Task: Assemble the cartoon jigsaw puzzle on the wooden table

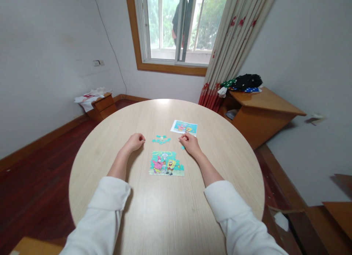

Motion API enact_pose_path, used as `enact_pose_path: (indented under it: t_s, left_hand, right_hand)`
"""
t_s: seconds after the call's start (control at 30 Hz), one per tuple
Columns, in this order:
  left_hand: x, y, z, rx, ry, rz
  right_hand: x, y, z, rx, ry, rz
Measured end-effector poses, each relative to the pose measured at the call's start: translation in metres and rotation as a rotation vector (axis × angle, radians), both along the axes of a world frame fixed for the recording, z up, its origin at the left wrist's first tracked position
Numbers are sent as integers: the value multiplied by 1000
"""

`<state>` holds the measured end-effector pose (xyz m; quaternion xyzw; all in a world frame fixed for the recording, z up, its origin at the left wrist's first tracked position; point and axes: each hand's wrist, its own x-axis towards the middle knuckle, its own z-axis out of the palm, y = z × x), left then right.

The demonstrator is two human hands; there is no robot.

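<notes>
A jigsaw puzzle (166, 163) of cartoon figures, partly joined, lies flat on the round table, its upper right edge stepped. Beyond it is a small cluster of loose teal puzzle pieces (161, 139). My left hand (135, 141) rests left of that cluster, fingers curled closed; anything inside them is hidden. On the cluster's right, my right hand (190, 143) has thumb and fingers pinched together; what they hold, if anything, is too small to make out. A single teal piece (183, 147) shows just under this hand. The reference picture card (189, 124) lies just beyond my right fingers.
The pale round table (165, 211) spans the middle. A wooden cabinet (266, 101) with cloths on top stands at right, beside a long curtain (233, 31). A small wooden stand (104, 107) is at left. Outside the window, a person (180, 22) is partly visible.
</notes>
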<state>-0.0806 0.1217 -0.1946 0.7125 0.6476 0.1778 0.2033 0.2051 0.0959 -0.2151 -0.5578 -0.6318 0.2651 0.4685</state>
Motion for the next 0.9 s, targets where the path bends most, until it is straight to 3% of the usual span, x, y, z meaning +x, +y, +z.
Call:
enact_pose_path:
  t_s: [0.3,0.47,0.67,0.9]
  left_hand:
    - [-3,-13,23,-311,-416,-169]
    - [6,-20,29,-499,-449,-331]
    - [7,-21,29,-619,-415,-322]
    - [12,-17,23,-617,-422,-287]
  right_hand:
    - [1,1,-2,16,-17,-3]
    - [2,3,-5,15,-22,12]
    - [2,2,-4,13,-23,7]
    - [1,1,-3,3,-19,16]
